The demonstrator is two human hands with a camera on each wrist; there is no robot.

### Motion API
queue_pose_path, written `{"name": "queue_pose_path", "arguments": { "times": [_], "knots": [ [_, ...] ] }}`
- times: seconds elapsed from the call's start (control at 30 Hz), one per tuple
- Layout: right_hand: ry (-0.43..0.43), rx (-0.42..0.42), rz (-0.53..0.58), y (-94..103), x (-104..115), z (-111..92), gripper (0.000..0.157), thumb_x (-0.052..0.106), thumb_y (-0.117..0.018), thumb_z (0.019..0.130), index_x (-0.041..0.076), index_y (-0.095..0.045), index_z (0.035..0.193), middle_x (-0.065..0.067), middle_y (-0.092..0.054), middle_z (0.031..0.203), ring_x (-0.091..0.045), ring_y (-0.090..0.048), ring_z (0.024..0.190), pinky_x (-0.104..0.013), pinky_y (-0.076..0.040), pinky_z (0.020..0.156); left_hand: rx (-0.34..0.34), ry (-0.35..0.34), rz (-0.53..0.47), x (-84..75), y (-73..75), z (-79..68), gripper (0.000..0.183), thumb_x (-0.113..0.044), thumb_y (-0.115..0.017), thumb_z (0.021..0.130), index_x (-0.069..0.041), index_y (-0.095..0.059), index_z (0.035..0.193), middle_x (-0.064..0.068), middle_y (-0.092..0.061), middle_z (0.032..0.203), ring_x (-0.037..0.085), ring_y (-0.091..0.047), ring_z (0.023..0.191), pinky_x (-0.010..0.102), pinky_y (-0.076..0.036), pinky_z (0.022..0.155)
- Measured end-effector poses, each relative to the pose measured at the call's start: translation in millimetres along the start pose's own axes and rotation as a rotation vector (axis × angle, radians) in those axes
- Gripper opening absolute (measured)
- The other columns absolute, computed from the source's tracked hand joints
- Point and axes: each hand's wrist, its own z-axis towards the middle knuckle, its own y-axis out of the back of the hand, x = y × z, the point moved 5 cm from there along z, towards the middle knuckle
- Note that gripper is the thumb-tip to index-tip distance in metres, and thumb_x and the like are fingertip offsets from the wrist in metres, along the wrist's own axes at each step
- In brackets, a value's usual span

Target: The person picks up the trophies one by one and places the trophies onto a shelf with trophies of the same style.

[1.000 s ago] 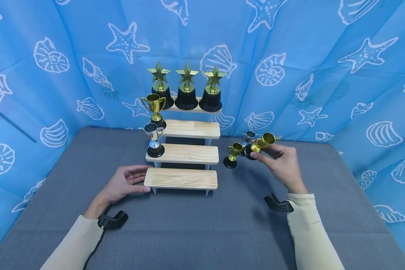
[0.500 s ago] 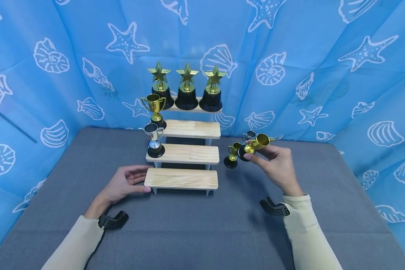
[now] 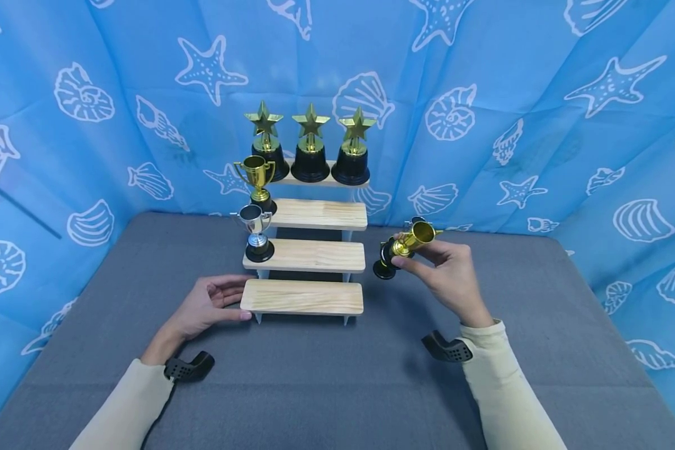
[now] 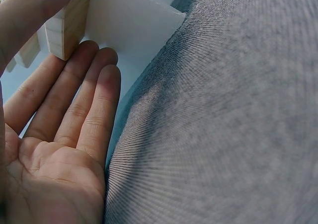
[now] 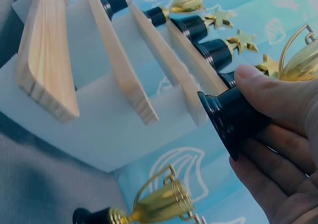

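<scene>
I have the right hand (image 3: 449,275) pinching a gold cup (image 3: 423,233) by its black base (image 5: 228,117), thumb against fingers, tilted with its rim away from the stepped stand (image 3: 320,214); that low hold probably keeps bowl and handles free. My left hand (image 3: 216,301) lies relaxed, fingers nearly straight, at the left end of the bottom shelf (image 3: 302,297), I judge to steady it. A second gold cup (image 5: 164,201) stands on the table (image 3: 315,387), partly hidden behind the first.
</scene>
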Motion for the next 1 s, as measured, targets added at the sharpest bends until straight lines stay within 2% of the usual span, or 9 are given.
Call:
{"name": "queue_pose_path", "arguments": {
  "times": [0.13,0.3,0.43,0.53,0.73,0.87,1.0],
  "knots": [
    [0.019,0.012,-0.001,-5.4,7,6,0.035,0.009,-0.084,0.084,0.004,-0.075,0.118,-0.005,-0.074,0.116,-0.018,-0.070,0.108,-0.029,-0.058,0.096,0.003,0.005,-0.002,-1.1,-0.2,-0.2,0.071,0.010,-0.081,0.078,0.016,-0.046,0.140,0.025,-0.057,0.138,0.015,-0.065,0.118,0.031,-0.053,0.103],
    [0.060,0.022,0.034,-12.8,19,17,0.035,0.007,-0.083,0.085,0.002,-0.074,0.118,-0.007,-0.074,0.116,-0.015,-0.070,0.106,-0.027,-0.059,0.092,0.007,0.005,0.006,-1.9,0.0,-0.8,0.071,0.009,-0.081,0.079,0.015,-0.046,0.141,0.024,-0.058,0.138,0.015,-0.064,0.118,0.030,-0.053,0.103],
    [0.077,0.035,0.079,-21.3,26,27,0.035,0.006,-0.084,0.084,0.001,-0.075,0.117,-0.008,-0.075,0.113,-0.017,-0.071,0.104,-0.036,-0.062,0.090,0.004,0.005,0.004,-2.1,-0.3,-0.7,0.071,0.009,-0.081,0.078,0.015,-0.046,0.140,0.024,-0.058,0.138,0.015,-0.064,0.118,0.031,-0.053,0.103],
    [0.083,0.045,0.068,-28.8,31,34,0.034,0.007,-0.084,0.084,0.001,-0.075,0.117,-0.009,-0.075,0.111,-0.020,-0.072,0.104,-0.040,-0.062,0.088,0.003,-0.004,0.006,-1.3,-0.3,-0.5,0.071,0.009,-0.081,0.078,0.016,-0.047,0.140,0.023,-0.058,0.137,0.015,-0.065,0.118,0.030,-0.053,0.103],
    [0.088,0.084,0.096,-46.7,39,48,0.035,0.007,-0.083,0.084,0.001,-0.074,0.118,-0.011,-0.074,0.115,-0.023,-0.070,0.109,-0.038,-0.058,0.098,0.005,-0.016,0.003,0.2,0.0,-0.2,0.069,0.011,-0.080,0.079,0.018,-0.046,0.138,0.025,-0.058,0.135,0.015,-0.065,0.117,0.030,-0.053,0.102],
    [0.093,0.102,0.109,-58.3,41,57,0.034,0.009,-0.084,0.084,0.000,-0.075,0.115,-0.013,-0.075,0.112,-0.024,-0.071,0.107,-0.038,-0.058,0.099,0.008,-0.022,-0.001,0.0,0.0,-0.1,0.068,0.012,-0.079,0.079,0.019,-0.046,0.138,0.027,-0.057,0.136,0.015,-0.065,0.116,0.030,-0.053,0.102],
    [0.093,0.117,0.127,-69.1,42,66,0.032,0.010,-0.084,0.085,-0.001,-0.075,0.114,-0.014,-0.075,0.111,-0.024,-0.071,0.106,-0.037,-0.059,0.097,0.006,-0.020,0.002,-0.2,0.3,0.1,0.069,0.011,-0.079,0.079,0.018,-0.046,0.139,0.022,-0.059,0.136,0.014,-0.065,0.117,0.030,-0.053,0.103]
  ]
}}
